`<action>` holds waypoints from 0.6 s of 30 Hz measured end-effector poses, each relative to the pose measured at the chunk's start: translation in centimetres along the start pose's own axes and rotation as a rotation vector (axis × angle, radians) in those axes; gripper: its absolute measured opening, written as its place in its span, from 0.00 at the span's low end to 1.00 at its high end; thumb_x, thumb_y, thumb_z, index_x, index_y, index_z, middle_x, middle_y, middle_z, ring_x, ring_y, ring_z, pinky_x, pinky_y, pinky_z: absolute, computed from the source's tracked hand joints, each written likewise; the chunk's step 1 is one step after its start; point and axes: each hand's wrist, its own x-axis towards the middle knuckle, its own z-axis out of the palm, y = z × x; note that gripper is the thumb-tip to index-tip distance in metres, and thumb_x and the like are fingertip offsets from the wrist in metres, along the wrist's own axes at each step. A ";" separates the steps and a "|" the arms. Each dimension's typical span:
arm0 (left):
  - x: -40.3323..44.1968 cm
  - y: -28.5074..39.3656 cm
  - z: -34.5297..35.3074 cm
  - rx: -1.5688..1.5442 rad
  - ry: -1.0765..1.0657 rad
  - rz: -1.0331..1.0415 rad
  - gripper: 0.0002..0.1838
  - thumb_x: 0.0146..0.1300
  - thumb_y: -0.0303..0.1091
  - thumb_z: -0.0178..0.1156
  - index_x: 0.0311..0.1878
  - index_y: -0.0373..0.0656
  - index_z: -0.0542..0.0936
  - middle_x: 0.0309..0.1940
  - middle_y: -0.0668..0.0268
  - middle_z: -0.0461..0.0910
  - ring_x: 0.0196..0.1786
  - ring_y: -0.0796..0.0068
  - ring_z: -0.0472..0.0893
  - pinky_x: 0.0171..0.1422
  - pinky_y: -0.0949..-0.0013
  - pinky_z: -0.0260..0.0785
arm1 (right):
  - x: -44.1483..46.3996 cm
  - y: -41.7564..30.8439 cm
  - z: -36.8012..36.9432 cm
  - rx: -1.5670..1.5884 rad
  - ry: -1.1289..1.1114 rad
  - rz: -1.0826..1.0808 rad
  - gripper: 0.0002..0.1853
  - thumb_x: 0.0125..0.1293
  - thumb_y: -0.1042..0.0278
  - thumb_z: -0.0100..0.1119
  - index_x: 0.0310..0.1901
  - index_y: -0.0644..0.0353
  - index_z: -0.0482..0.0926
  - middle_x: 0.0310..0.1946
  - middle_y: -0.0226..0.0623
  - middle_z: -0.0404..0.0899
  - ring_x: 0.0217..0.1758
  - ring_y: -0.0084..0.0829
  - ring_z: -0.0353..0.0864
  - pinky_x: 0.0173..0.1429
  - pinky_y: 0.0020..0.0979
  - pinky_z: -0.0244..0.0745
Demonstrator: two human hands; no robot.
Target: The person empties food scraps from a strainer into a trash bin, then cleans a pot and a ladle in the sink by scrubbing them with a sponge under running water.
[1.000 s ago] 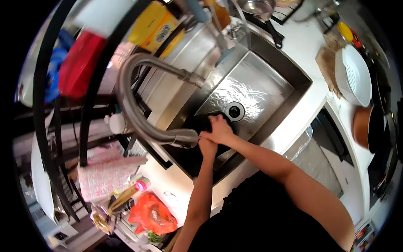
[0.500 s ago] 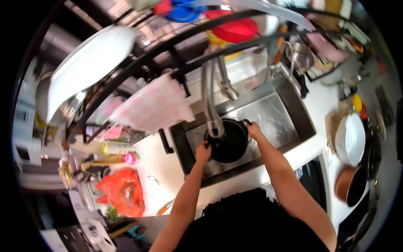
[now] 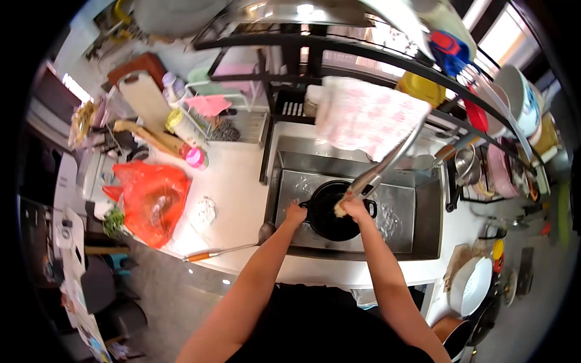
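A black pot (image 3: 327,228) with two side handles stands in the steel sink (image 3: 387,245). My left hand (image 3: 295,213) is closed round its left handle. Over the right part of the pot, my right hand (image 3: 356,207) is closed on a small pale sponge-like piece (image 3: 340,209), which reaches into the pot; its exact kind is unclear. The metal faucet (image 3: 390,160) slants down from the upper right and ends just above my right hand. Part of the pot's inside is hidden by that hand.
A ladle (image 3: 227,249) with an orange handle lies left of the sink. Further left is a red plastic bag (image 3: 151,202). A pink-patterned cloth (image 3: 372,115) hangs from the black rack (image 3: 357,45) overhead. A white colander (image 3: 472,285) stands at the right.
My right hand has let go of the pot's right handle and is now over the pot with the pale piece. My left hand stays on its handle. The camera view has turned.
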 end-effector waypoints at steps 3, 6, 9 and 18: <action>0.1 -1.0 1.1 -0.191 -0.086 -0.215 0.34 0.51 0.39 0.55 0.59 0.29 0.58 0.52 0.45 0.68 0.57 0.50 0.67 0.63 0.60 0.56 | 1.5 -0.6 2.3 -0.617 0.214 -0.294 0.19 0.49 0.59 0.59 0.38 0.66 0.75 0.45 0.52 0.72 0.45 0.49 0.74 0.51 0.38 0.69; 0.2 -1.6 1.9 -0.263 -0.110 -0.221 0.36 0.54 0.45 0.54 0.59 0.28 0.58 0.51 0.43 0.68 0.54 0.48 0.69 0.59 0.62 0.61 | 2.2 -1.5 2.3 -0.817 0.048 -0.054 0.17 0.49 0.56 0.59 0.31 0.63 0.78 0.36 0.47 0.77 0.40 0.42 0.77 0.42 0.40 0.71; 0.6 -2.2 2.8 -0.385 -0.080 -0.237 0.38 0.55 0.48 0.53 0.60 0.28 0.57 0.53 0.43 0.66 0.55 0.48 0.68 0.59 0.62 0.61 | 3.1 1.6 1.7 -0.925 0.460 -0.982 0.12 0.54 0.58 0.55 0.31 0.58 0.78 0.28 0.38 0.78 0.30 0.36 0.76 0.36 0.36 0.70; 0.9 -3.9 5.0 -0.683 0.071 -0.232 0.37 0.58 0.58 0.46 0.54 0.28 0.66 0.51 0.43 0.68 0.56 0.49 0.67 0.59 0.59 0.59 | 7.5 8.2 5.8 -1.473 0.532 -0.964 0.17 0.60 0.66 0.44 0.50 0.64 0.68 0.50 0.42 0.69 0.54 0.40 0.66 0.62 0.46 0.53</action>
